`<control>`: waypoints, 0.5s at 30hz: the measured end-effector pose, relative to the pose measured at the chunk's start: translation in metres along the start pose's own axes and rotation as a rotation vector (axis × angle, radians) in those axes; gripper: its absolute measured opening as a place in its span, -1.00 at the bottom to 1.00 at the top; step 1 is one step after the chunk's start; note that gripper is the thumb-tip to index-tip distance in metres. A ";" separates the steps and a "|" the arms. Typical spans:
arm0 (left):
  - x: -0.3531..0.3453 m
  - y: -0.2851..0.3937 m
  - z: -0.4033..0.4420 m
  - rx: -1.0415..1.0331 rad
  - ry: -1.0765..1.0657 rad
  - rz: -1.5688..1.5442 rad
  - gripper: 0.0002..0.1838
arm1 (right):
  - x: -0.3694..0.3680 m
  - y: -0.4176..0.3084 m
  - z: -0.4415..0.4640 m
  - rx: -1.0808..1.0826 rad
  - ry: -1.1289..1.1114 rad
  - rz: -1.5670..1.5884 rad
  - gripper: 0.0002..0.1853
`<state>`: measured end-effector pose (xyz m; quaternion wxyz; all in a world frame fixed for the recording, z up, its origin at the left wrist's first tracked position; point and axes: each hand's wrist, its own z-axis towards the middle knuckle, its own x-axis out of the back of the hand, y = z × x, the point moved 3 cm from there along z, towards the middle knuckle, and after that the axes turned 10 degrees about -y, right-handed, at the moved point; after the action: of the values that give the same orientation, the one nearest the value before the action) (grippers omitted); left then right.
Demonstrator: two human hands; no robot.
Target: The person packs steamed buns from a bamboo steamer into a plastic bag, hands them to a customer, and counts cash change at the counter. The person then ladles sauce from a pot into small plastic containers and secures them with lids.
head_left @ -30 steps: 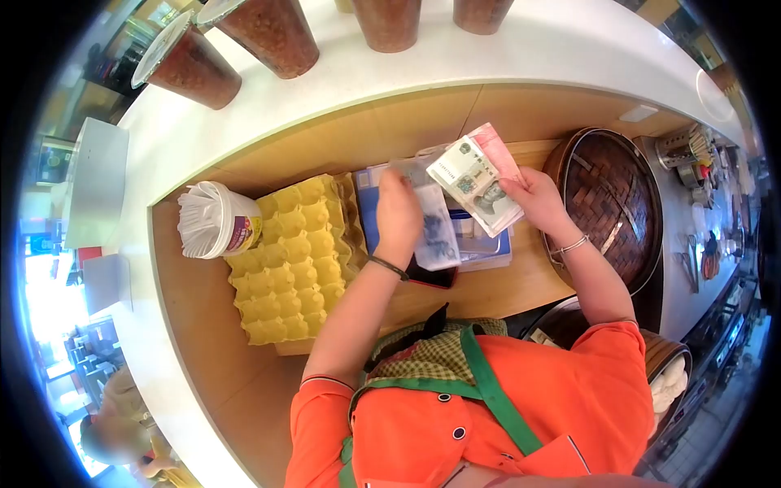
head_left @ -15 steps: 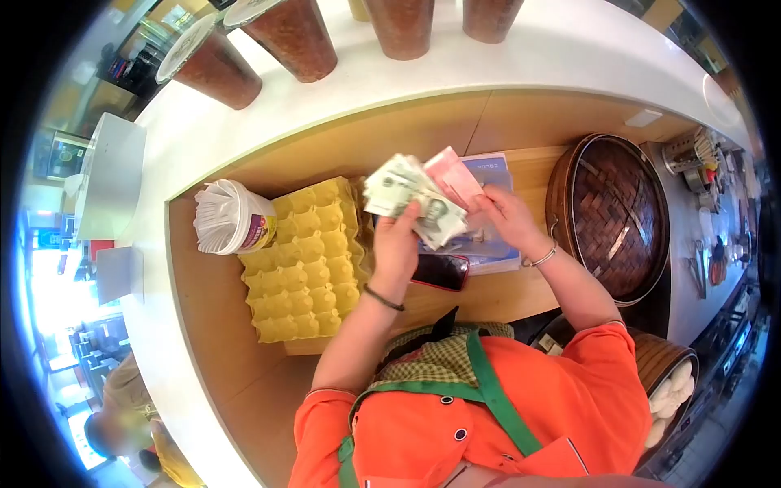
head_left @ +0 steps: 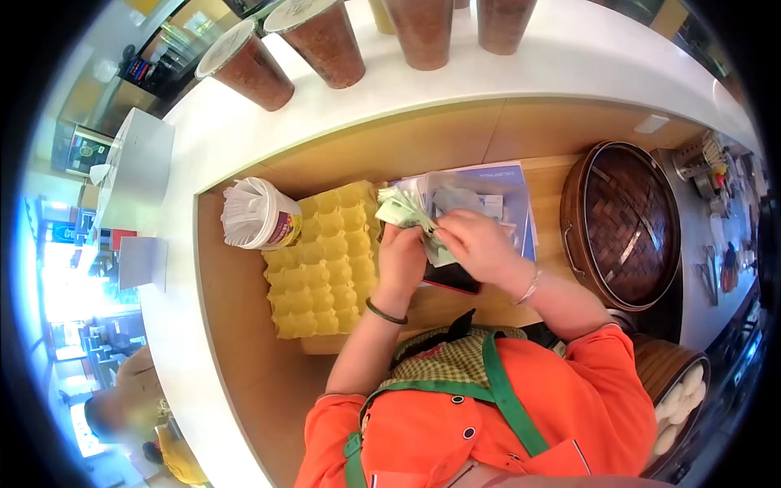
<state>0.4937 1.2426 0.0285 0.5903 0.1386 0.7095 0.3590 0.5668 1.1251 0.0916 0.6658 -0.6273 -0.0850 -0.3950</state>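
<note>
In the head view, my left hand (head_left: 403, 259) is closed around a folded bundle of greenish banknotes (head_left: 404, 208). My right hand (head_left: 482, 244) meets it from the right, thumb and fingers pinching the lower part of the same notes. Behind the hands sits a clear plastic box (head_left: 517, 213) with small items inside, resting on a blue-and-white flat package (head_left: 530, 180). Below the notes lies a dark phone (head_left: 454, 279), partly covered by my hands. The pink note is out of sight.
Left of my hands are yellow egg trays (head_left: 321, 272) and a white tub (head_left: 272, 218) of wrapped utensils. A lidded bamboo steamer (head_left: 622, 228) stands right; another steamer (head_left: 651, 362) holds white buns (head_left: 679, 407). Sealed cups (head_left: 252, 71) line the counter (head_left: 342, 110). A person (head_left: 134, 398) is at lower left.
The fanned notes are now folded together in my left hand. My right hand has moved left onto them, and the pink note it held no longer shows. The view has shifted slightly.
</note>
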 end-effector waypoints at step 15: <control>0.005 0.013 -0.030 0.030 -0.168 -0.160 -0.33 | -0.039 -0.045 -0.014 0.156 0.203 -0.075 -0.78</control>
<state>0.4610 1.2442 0.0348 0.6723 0.1199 0.6717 0.2873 0.5070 1.1332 0.0998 0.7024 -0.5269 -0.0711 -0.4733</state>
